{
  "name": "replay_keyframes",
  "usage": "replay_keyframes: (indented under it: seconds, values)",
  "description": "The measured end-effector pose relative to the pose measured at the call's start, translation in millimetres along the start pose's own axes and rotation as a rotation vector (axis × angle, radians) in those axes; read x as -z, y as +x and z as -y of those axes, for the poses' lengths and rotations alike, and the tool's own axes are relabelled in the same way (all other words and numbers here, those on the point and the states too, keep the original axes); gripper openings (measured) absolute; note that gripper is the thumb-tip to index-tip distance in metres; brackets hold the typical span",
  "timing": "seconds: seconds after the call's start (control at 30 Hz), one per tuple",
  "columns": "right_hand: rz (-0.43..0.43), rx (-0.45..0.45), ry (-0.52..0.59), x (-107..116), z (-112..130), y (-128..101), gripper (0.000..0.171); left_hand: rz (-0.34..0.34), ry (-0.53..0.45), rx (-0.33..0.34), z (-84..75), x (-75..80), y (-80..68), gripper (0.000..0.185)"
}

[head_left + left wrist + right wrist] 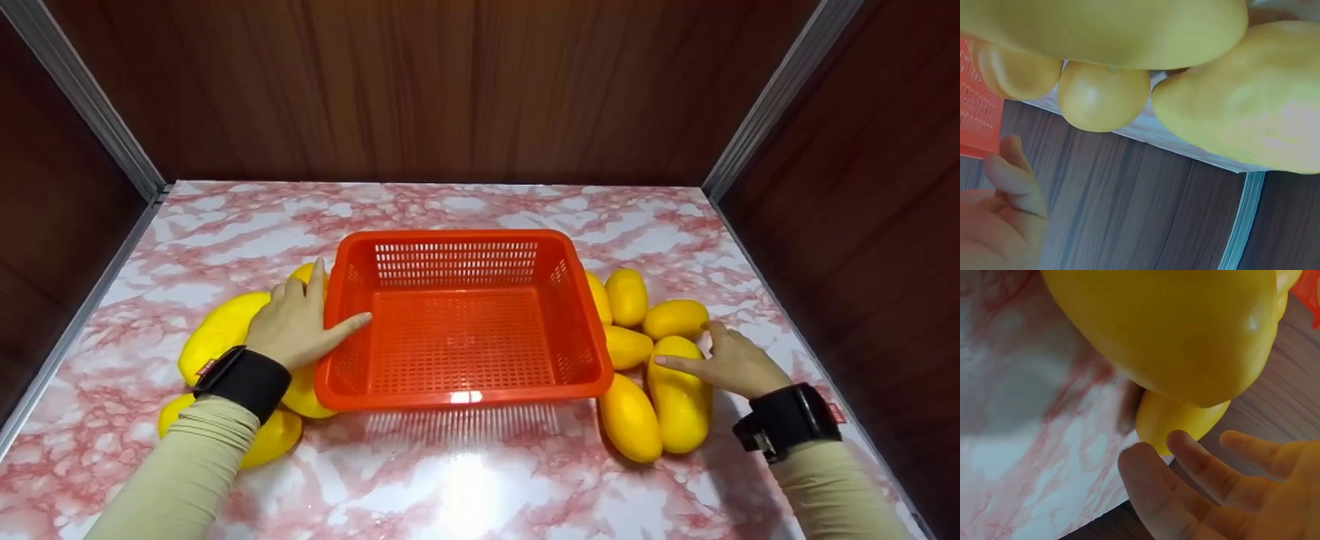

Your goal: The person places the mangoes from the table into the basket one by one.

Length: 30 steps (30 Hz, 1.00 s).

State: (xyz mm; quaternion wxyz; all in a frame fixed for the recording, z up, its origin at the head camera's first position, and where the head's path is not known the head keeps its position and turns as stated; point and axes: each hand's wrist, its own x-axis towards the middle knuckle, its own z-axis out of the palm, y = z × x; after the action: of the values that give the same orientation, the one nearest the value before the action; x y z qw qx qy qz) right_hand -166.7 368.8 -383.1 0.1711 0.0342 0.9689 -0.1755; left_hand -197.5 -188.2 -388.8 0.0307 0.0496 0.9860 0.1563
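Nearest, bare pink-veined marble tabletop [465, 480] is seen. The left hand [296, 322], fingers spread flat, is laid on yellow oval mangoes [221, 330], thumb touching the empty orange perforated plastic basket [457, 390]. The right hand [731, 360], fingers extended, rests on a right-side mango [679, 397].

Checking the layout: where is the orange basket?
In the head view, the orange basket sits mid-table between two mango groups, the left hand touching its left wall.

Head view high, facing down over the basket [465, 330]; wrist views close, sharing its mangoes [1252, 107]
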Motion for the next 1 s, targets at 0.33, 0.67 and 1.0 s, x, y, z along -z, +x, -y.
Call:
replay_keyframes:
  seconds: [0.33,0.67,1.0]
  values:
    - [0.084,-0.067,0.131,-13,-2,1,0.129,0.124,-0.174,0.014,0.8,-4.8,5.0,0.122]
    - [0.114,-0.103,0.168,-22,-5,3,0.127,0.24,-0.324,0.045,-1.3,-7.7,5.9,0.102]
    - [0.153,-0.109,0.19,-29,-3,8,0.136,0.228,-0.356,0.032,-0.9,-7.9,4.6,0.099]
